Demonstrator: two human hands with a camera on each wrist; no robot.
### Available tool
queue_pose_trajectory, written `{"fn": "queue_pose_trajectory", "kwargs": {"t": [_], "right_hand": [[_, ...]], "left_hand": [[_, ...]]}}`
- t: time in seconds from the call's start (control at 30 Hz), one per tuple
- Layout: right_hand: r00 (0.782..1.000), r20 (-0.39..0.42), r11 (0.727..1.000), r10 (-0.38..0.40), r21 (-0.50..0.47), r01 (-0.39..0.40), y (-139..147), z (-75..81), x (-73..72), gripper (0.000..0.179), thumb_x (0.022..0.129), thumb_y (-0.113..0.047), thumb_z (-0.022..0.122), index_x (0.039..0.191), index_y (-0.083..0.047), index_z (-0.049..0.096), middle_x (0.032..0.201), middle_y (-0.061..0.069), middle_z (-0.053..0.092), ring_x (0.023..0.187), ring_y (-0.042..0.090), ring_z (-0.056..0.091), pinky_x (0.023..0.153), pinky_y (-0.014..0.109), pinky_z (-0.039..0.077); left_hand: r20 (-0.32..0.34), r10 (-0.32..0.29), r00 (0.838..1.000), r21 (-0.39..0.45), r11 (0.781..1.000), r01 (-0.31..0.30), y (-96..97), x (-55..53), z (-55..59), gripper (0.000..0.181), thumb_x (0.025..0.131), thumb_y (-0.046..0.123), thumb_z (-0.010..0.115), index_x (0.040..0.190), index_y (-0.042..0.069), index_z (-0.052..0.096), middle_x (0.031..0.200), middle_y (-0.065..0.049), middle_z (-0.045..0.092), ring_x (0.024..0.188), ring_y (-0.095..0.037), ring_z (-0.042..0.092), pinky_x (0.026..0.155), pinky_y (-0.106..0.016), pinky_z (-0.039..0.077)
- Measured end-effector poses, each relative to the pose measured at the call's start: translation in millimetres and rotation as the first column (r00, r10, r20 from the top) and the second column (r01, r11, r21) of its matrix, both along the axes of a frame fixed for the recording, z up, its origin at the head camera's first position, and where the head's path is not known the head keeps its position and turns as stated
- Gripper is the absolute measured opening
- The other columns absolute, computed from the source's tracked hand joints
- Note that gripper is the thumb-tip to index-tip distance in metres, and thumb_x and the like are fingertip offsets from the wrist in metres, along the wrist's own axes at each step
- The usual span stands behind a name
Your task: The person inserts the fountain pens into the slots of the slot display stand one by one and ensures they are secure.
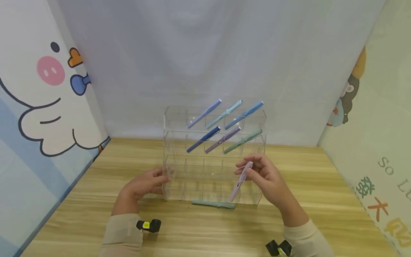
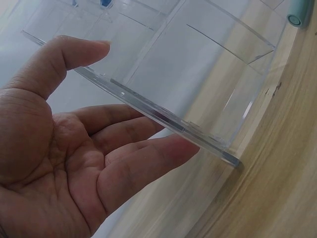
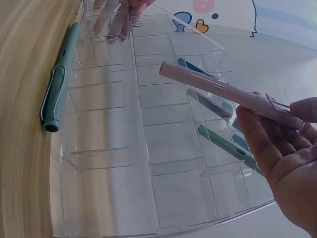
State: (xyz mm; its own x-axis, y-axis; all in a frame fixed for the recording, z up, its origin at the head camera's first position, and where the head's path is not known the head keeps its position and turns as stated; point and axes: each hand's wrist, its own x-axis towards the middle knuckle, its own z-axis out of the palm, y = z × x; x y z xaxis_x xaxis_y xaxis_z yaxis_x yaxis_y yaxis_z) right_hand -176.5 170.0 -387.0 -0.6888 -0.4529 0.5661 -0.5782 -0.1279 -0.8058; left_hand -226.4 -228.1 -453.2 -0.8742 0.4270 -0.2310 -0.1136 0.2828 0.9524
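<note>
My right hand (image 1: pixel 264 176) pinches a pale lilac pen (image 3: pixel 208 88) between thumb and fingers, at its clip end. The pen slants in front of the lower right compartments of a clear acrylic pen rack (image 1: pixel 194 184). At the rack's left side, my left hand (image 2: pixel 74 148) holds the side panel, thumb on one side and fingers on the other. A grey-green pen (image 1: pixel 213 204) lies on the table along the rack's front edge. Several pens sit slanted in the two upper tiers, among them a dark blue pen (image 1: pixel 203 139), a purple pen (image 1: pixel 223 140) and a green pen (image 1: pixel 242 141).
The rack stands on a wood-grain table (image 1: pixel 96 200). A pale curtain (image 1: pixel 224 50) hangs behind it. Printed cartoon panels (image 1: pixel 48 107) flank the table. A black wrist camera (image 1: pixel 151 225) sits at the left sleeve and another camera (image 1: pixel 278 247) at the right.
</note>
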Motion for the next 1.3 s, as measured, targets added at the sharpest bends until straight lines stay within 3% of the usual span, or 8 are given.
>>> {"fn": "queue_pose_trajectory", "kwargs": {"t": [0.13, 0.33, 0.5, 0.63, 0.77, 0.97, 1.13, 1.3], "right_hand": [[0.999, 0.005, 0.999, -0.037, 0.021, 0.037, -4, -0.9, -4.1, 0.028, 0.1, 0.007, 0.044, 0.127, 0.013, 0.038, 0.12, 0.013, 0.061, 0.105, 0.024, 0.067, 0.084, 0.034, 0.058], [0.989, 0.044, 0.989, -0.144, 0.033, 0.143, -16, 9.1, -16.5, 0.034, 0.102, -0.005, 0.048, 0.132, 0.006, 0.038, 0.125, 0.028, 0.055, 0.11, 0.026, 0.065, 0.087, 0.033, 0.057], [0.977, -0.018, 0.976, -0.212, -0.057, 0.211, -30, 13.7, -29.6, 0.031, 0.102, -0.005, 0.05, 0.13, 0.005, 0.043, 0.121, 0.018, 0.06, 0.108, 0.028, 0.066, 0.086, 0.03, 0.057], [0.96, -0.073, 0.948, -0.272, -0.189, 0.254, -44, 14.5, -38.8, 0.029, 0.099, 0.002, 0.051, 0.126, 0.01, 0.046, 0.115, 0.025, 0.06, 0.102, 0.025, 0.068, 0.082, 0.032, 0.059], [0.944, -0.064, 0.913, -0.323, -0.285, 0.292, -58, 13.7, -45.3, 0.029, 0.099, 0.0, 0.053, 0.125, 0.01, 0.047, 0.113, 0.03, 0.057, 0.1, 0.029, 0.068, 0.081, 0.033, 0.059], [0.914, -0.036, 0.875, -0.403, -0.309, 0.374, -76, 5.0, -47.8, 0.029, 0.1, -0.005, 0.054, 0.125, 0.009, 0.047, 0.114, 0.023, 0.059, 0.101, 0.035, 0.066, 0.081, 0.029, 0.058], [0.902, -0.052, 0.877, -0.428, -0.264, 0.401, -85, -4.7, -50.8, 0.029, 0.101, -0.007, 0.054, 0.126, 0.005, 0.048, 0.115, 0.022, 0.06, 0.103, 0.038, 0.064, 0.083, 0.029, 0.058], [0.915, -0.041, 0.898, -0.401, -0.216, 0.384, -91, -12.9, -50.8, 0.029, 0.101, -0.008, 0.054, 0.127, 0.004, 0.048, 0.116, 0.022, 0.061, 0.106, 0.039, 0.064, 0.085, 0.032, 0.058]], "left_hand": [[0.0, -0.011, 1.0, 0.009, 1.0, 0.011, 0.5, 0.8, -0.4, 0.067, 0.098, 0.029, 0.061, 0.154, 0.01, 0.03, 0.155, -0.02, 0.032, 0.135, -0.039, 0.043, 0.099, -0.05, 0.05], [0.004, -0.012, 1.0, 0.012, 1.0, 0.012, 0.0, -0.6, -2.7, 0.068, 0.098, 0.03, 0.061, 0.154, 0.01, 0.029, 0.154, -0.02, 0.034, 0.134, -0.039, 0.045, 0.098, -0.049, 0.051], [0.0, -0.01, 1.0, 0.005, 1.0, 0.01, -1.1, -1.6, -5.2, 0.066, 0.098, 0.028, 0.06, 0.154, 0.01, 0.03, 0.154, -0.02, 0.033, 0.133, -0.038, 0.045, 0.099, -0.049, 0.05], [-0.002, -0.01, 1.0, -0.012, 1.0, 0.01, -1.3, -3.7, -6.2, 0.065, 0.098, 0.03, 0.06, 0.154, 0.012, 0.031, 0.153, -0.019, 0.035, 0.13, -0.036, 0.049, 0.098, -0.048, 0.051], [-0.001, -0.009, 1.0, -0.016, 1.0, 0.009, -1.4, -5.4, -6.8, 0.067, 0.098, 0.033, 0.061, 0.154, 0.013, 0.031, 0.153, -0.018, 0.035, 0.13, -0.035, 0.049, 0.097, -0.047, 0.052], [-0.005, -0.014, 1.0, -0.019, 1.0, 0.014, -2.6, -4.6, -6.9, 0.07, 0.097, 0.034, 0.061, 0.154, 0.011, 0.028, 0.154, -0.02, 0.032, 0.132, -0.037, 0.047, 0.098, -0.048, 0.051], [-0.014, -0.016, 1.0, -0.023, 1.0, 0.016, -2.3, -5.1, -6.0, 0.069, 0.097, 0.034, 0.061, 0.154, 0.01, 0.029, 0.153, -0.02, 0.035, 0.129, -0.037, 0.049, 0.097, -0.048, 0.052], [-0.014, -0.016, 1.0, -0.031, 0.999, 0.016, -2.0, -5.2, -6.2, 0.069, 0.098, 0.034, 0.06, 0.154, 0.009, 0.029, 0.152, -0.021, 0.036, 0.128, -0.036, 0.051, 0.097, -0.047, 0.052]]}}
